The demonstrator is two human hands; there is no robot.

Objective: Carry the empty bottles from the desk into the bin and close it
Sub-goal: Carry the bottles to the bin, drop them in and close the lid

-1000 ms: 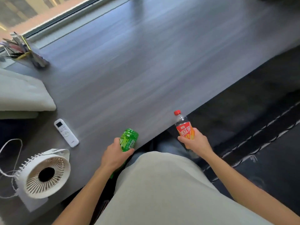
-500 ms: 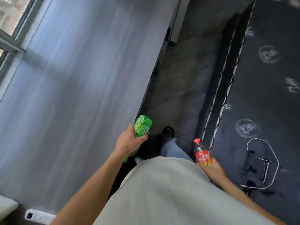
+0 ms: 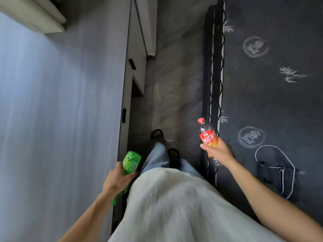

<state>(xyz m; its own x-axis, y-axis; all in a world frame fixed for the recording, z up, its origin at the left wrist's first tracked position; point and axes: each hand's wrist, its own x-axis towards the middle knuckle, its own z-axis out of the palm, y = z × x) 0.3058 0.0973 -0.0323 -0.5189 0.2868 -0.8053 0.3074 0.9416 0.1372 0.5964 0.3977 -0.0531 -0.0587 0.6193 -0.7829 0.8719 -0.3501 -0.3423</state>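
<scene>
My left hand (image 3: 117, 180) grips a green bottle (image 3: 130, 162), held bottom-up beside the desk's right edge. My right hand (image 3: 218, 151) holds a clear bottle with a red cap and a red-orange label (image 3: 207, 135) upright, out to the right over the border of the rug. The grey desk (image 3: 61, 110) fills the left half of the view. No bin is in view.
A narrow strip of grey floor (image 3: 174, 84) runs ahead between the desk and a dark patterned rug (image 3: 271, 93). My feet in dark sandals (image 3: 157, 134) stand on that strip. A dark bag with white cord (image 3: 276, 172) lies on the rug. A pale cushion (image 3: 35, 13) sits at the upper left.
The view has swung right, from the desk top to the floor along its edge. Both hands still hold their bottles; the right one has lifted and moved outward. The fan and remote have left view.
</scene>
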